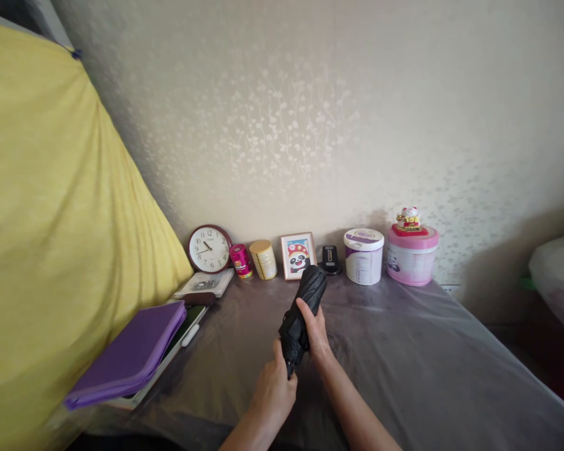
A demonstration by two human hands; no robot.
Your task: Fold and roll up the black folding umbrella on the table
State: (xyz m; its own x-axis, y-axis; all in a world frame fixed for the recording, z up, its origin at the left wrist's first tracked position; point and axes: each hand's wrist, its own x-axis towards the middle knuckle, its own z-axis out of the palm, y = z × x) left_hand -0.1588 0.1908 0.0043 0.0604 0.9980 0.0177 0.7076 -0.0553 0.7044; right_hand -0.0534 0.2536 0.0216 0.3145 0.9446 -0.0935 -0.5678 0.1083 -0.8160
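A folded black umbrella (305,299) is held over the table (418,351), its top end pointing away toward the wall. My left hand (273,391) grips its near end at the handle. My right hand (316,331) wraps around the middle of the folded canopy from the right side. Both hands are closed on the umbrella, which is tilted slightly to the right.
Along the wall stand a round clock (209,248), a pink can (240,260), a yellow tin (264,259), a framed cartoon picture (298,255), a white tub (363,255) and a pink tub (412,253). A purple folder (130,354) lies at left beside yellow fabric (51,238).
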